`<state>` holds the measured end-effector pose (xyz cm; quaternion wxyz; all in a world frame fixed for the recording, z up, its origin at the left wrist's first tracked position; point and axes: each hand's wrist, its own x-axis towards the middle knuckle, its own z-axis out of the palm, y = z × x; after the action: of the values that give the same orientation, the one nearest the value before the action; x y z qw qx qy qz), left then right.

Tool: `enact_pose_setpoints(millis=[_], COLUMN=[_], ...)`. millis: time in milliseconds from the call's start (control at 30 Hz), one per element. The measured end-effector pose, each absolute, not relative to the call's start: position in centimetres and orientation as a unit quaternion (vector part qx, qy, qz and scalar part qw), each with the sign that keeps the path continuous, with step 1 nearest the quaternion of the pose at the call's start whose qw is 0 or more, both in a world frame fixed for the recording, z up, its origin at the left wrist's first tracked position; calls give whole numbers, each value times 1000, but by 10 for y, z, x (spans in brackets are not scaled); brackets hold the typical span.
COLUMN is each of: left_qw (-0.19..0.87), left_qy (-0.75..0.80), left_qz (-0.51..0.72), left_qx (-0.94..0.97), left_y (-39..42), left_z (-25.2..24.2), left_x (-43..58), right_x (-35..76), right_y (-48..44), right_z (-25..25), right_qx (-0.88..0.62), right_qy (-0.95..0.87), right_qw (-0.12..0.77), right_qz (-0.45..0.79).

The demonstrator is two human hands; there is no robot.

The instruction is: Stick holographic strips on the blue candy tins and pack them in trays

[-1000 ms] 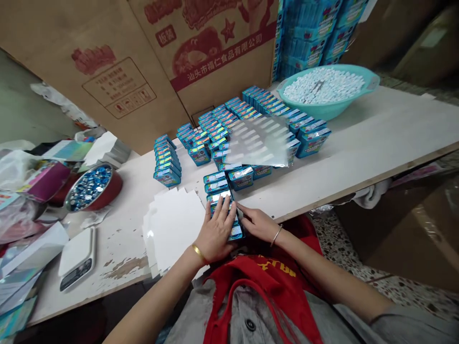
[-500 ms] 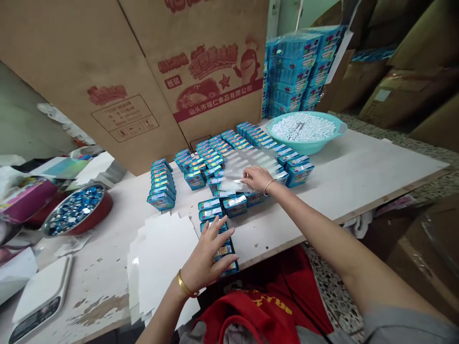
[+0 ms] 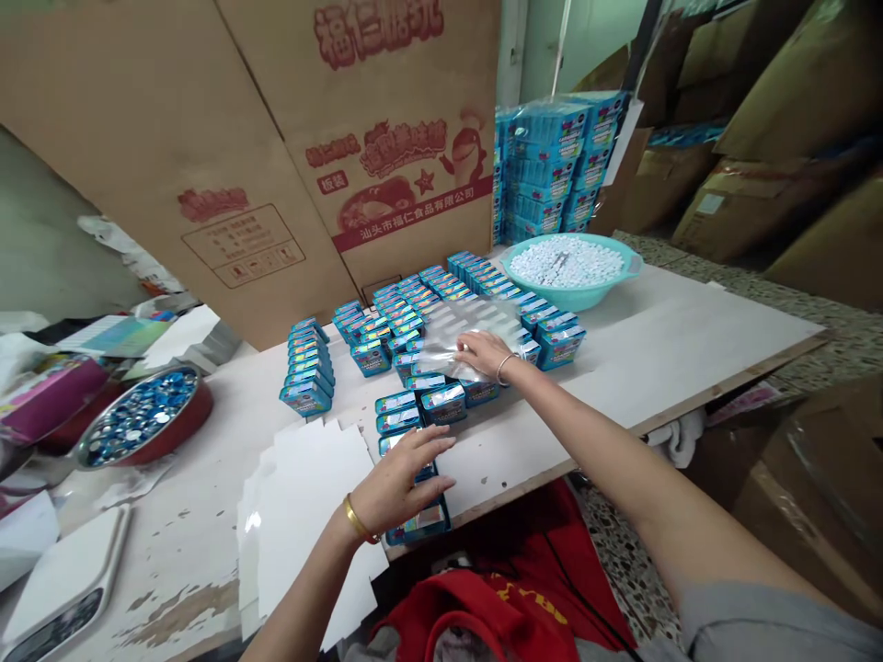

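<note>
My right hand (image 3: 485, 355) pinches the near edge of a clear plastic sheet or bag (image 3: 441, 338), which is spread over part of the block of small blue printed boxes (image 3: 407, 299). My left hand (image 3: 400, 478) is over the near row of blue boxes (image 3: 395, 405), its fingers apart and thumb stretched out. It partly hides that row, and I cannot tell whether its fingertips touch the boxes. Beside my left forearm lies a fanned stack of white card sheets (image 3: 310, 506).
A turquoise basin (image 3: 572, 296) of white pellets stands behind the boxes. Another box row (image 3: 305, 395) is to the left, near a red bowl (image 3: 186, 428) of shiny blue pieces and a white scale (image 3: 65, 575). A large carton (image 3: 276, 184) and wrapped blue stacks (image 3: 544, 165) rise behind.
The view has shifted slightly. My left hand has moved a little over the near row, its fingers closer together. My right hand still pinches the clear plastic, which lies lower over the boxes.
</note>
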<state>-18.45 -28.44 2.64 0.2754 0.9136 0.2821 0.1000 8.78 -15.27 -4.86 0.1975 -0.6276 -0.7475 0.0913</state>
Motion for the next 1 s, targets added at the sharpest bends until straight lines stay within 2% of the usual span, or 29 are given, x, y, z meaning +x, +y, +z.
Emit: enact_pose_setpoints(millis=[267,467,600,700,900,1000], left_qw=[344,505,490,458,477,486], left_qy=[302,473,550,547,534,512], left_qz=[116,291,393,407,453,474], left_qx=[882,660,551,571,531,527], left_y=[-284,-240,-197,-179,-184,-189], left_z=[41,20,4,0,13,24], left_x=[-159,-117,-68,-49,-58,-47], right_x=[87,95,91,93,138,143], right_y=[-142,-135,-136,-144,-157,-177], right_z=[-47,-41,-29,-20,-10,-8], right_qx=[-645,-649,-626,-575,-559,-547], right_qy=[-718,-674,-640,-618,-522,-505], right_qw=[226,316,421,514,604,615], right_qz=[128,159,150,155,221,260])
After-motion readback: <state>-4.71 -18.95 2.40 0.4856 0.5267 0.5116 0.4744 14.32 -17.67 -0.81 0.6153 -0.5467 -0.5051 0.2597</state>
